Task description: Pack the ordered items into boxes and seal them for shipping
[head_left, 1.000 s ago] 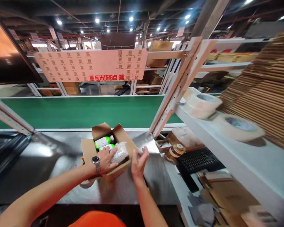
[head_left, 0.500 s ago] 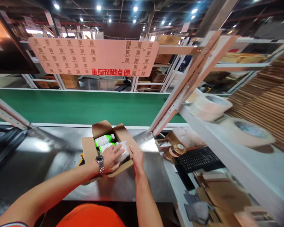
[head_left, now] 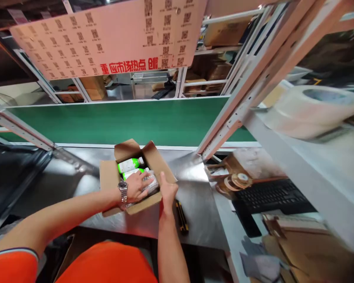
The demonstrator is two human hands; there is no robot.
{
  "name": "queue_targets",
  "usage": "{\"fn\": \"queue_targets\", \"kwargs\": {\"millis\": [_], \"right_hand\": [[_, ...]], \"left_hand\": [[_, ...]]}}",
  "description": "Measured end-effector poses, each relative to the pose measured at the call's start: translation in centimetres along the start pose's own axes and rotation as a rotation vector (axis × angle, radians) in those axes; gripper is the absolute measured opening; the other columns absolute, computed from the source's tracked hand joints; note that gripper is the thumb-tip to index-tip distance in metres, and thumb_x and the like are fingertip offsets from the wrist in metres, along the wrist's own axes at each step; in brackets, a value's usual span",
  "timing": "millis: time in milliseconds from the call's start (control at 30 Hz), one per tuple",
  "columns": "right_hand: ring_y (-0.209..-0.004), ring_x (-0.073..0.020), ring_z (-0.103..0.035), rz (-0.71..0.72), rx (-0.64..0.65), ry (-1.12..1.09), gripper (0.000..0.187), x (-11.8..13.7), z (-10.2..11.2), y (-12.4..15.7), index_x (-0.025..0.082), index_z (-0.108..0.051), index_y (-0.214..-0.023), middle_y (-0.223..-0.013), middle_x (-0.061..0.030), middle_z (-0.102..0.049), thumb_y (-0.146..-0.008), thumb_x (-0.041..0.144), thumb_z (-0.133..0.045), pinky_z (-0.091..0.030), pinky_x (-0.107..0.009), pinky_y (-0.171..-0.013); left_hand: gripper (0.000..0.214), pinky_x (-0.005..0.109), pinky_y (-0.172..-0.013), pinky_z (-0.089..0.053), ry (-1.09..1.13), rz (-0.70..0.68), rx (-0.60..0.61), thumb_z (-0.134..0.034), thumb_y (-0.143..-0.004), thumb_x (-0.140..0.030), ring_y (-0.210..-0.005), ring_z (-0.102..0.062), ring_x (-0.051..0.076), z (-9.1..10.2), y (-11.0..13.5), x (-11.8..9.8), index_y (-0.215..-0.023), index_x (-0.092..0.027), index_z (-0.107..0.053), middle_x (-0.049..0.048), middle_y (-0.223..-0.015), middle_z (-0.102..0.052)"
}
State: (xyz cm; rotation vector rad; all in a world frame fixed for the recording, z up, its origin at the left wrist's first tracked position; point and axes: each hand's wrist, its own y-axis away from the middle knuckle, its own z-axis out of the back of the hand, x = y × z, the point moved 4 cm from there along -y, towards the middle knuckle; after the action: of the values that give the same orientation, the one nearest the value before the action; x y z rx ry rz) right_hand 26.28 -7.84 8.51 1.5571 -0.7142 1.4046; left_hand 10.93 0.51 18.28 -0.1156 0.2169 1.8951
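Note:
An opened cardboard box (head_left: 108, 177) stands on the metal table with its flaps folded out. In it lie two bottles with bright green and white labels, the far bottle (head_left: 129, 165) and the near bottle (head_left: 132, 173). Clear bubble wrap (head_left: 152, 186) fills the box's right part. My left hand (head_left: 137, 188), with a watch at the wrist, rests on this wrap, fingers spread. My right hand (head_left: 168, 192) grips the box's right flap, thumb on the inner side and fingers mostly hidden behind it. A slim black and yellow object (head_left: 181, 217) lies beside my right forearm.
Behind the metal table (head_left: 191, 184) runs a green conveyor belt (head_left: 120, 122). To the right are tape rolls (head_left: 309, 110) on a shelf, a keyboard (head_left: 274, 195), a phone (head_left: 247, 218) and flat cardboard (head_left: 315, 243). A slanted post (head_left: 238, 114) rises at the table's far right.
The view has tilted down and shifted. My right hand has closed more around the box flap. The black and yellow object now shows right of the box. My left hand stays on the bubble wrap.

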Motion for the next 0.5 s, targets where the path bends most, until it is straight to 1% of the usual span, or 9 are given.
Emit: {"fn": "queue_targets", "kwargs": {"millis": [67, 167, 233, 267, 333, 400, 433, 467, 500], "right_hand": [[-0.107, -0.0430, -0.085, -0.038, 0.005, -0.057, 0.065, 0.0, -0.3, 0.4, 0.016, -0.084, -0.089, -0.100, -0.0233, -0.088, -0.078, 0.079, -0.077, -0.068, -0.050, -0.091], [-0.108, -0.0372, -0.084, -0.040, 0.055, -0.204, 0.070, 0.3, -0.6, 0.3, 0.010, -0.084, -0.114, -0.113, -0.0208, -0.088, -0.082, 0.072, -0.077, -0.068, -0.047, -0.095], [-0.113, -0.0351, -0.082, -0.018, 0.041, -0.297, 0.079, 0.4, -0.4, 0.6, 0.005, -0.075, -0.136, -0.126, -0.0229, -0.084, -0.089, 0.068, -0.072, -0.066, -0.047, -0.100], [-0.120, -0.0359, -0.080, -0.003, 0.008, -0.324, 0.084, 0.4, 0.0, 1.2, 0.002, -0.067, -0.146, -0.135, -0.0260, -0.080, -0.093, 0.068, -0.065, -0.066, -0.049, -0.104], [-0.141, -0.0393, -0.071, 0.035, -0.086, -0.340, 0.087, -0.2, 1.0, 3.6, 0.001, -0.052, -0.160, -0.158, -0.0315, -0.065, -0.103, 0.066, -0.047, -0.062, -0.053, -0.114], [-0.162, -0.0416, -0.053, 0.154, -0.168, -0.297, 0.081, -1.6, 1.9, 7.1, 0.006, -0.040, -0.170, -0.178, -0.0312, -0.044, -0.111, 0.062, -0.034, -0.052, -0.058, -0.128], [-0.169, -0.0419, -0.044, 0.284, -0.193, -0.213, 0.076, -2.4, 2.1, 9.0, 0.010, -0.036, -0.173, -0.183, -0.0291, -0.036, -0.114, 0.058, -0.035, -0.046, -0.061, -0.134], [-0.173, -0.0434, -0.036, 0.455, -0.195, -0.090, 0.073, -3.0, 2.0, 10.8, 0.013, -0.032, -0.176, -0.186, -0.0278, -0.031, -0.115, 0.053, -0.037, -0.039, -0.067, -0.138], [-0.176, -0.0450, -0.028, 0.624, -0.159, 0.049, 0.073, -3.6, 1.5, 12.2, 0.018, -0.027, -0.180, -0.189, -0.0258, -0.024, -0.116, 0.049, -0.040, -0.035, -0.074, -0.138]], "left_hand": [[0.054, 0.061, -0.114, -0.054, -0.008, 0.011, -0.006, -0.048, -0.112, -0.037, -0.127, -0.063, 0.039, -0.8, -0.3, 0.1, -0.161, -0.022, -0.065, 0.0193, -0.165, -0.061], [0.056, 0.064, -0.114, -0.055, -0.022, -0.019, -0.030, -0.044, -0.114, -0.036, -0.131, -0.063, 0.042, -1.9, -0.6, 0.1, -0.163, -0.016, -0.062, 0.0242, -0.167, -0.058], [0.054, 0.065, -0.115, -0.056, -0.022, -0.046, -0.070, -0.044, -0.115, -0.035, -0.133, -0.064, 0.042, -2.3, -0.5, 0.1, -0.161, -0.014, -0.063, 0.0254, -0.166, -0.058], [0.054, 0.064, -0.115, -0.056, -0.014, -0.056, -0.092, -0.044, -0.115, -0.035, -0.133, -0.064, 0.042, -2.4, -0.4, 0.2, -0.161, -0.014, -0.064, 0.0255, -0.165, -0.059], [0.053, 0.063, -0.118, -0.056, 0.025, -0.067, -0.135, -0.043, -0.116, -0.034, -0.136, -0.065, 0.040, -2.3, -0.1, 0.5, -0.161, -0.015, -0.065, 0.0245, -0.164, -0.060], [0.052, 0.062, -0.126, -0.052, 0.105, -0.090, -0.156, -0.043, -0.116, -0.032, -0.146, -0.061, 0.040, -2.5, 0.0, 1.3, -0.160, -0.017, -0.066, 0.0222, -0.165, -0.060], [0.052, 0.062, -0.131, -0.049, 0.163, -0.100, -0.165, -0.044, -0.116, -0.030, -0.153, -0.057, 0.040, -2.6, -0.1, 1.8, -0.161, -0.017, -0.065, 0.0214, -0.167, -0.059], [0.053, 0.061, -0.135, -0.045, 0.233, -0.100, -0.181, -0.047, -0.114, -0.029, -0.160, -0.051, 0.040, -2.8, -0.2, 2.4, -0.163, -0.017, -0.063, 0.0214, -0.171, -0.056], [0.055, 0.061, -0.138, -0.041, 0.308, -0.093, -0.202, -0.050, -0.112, -0.027, -0.166, -0.045, 0.039, -3.0, -0.4, 3.1, -0.165, -0.015, -0.060, 0.0220, -0.175, -0.052]]}}
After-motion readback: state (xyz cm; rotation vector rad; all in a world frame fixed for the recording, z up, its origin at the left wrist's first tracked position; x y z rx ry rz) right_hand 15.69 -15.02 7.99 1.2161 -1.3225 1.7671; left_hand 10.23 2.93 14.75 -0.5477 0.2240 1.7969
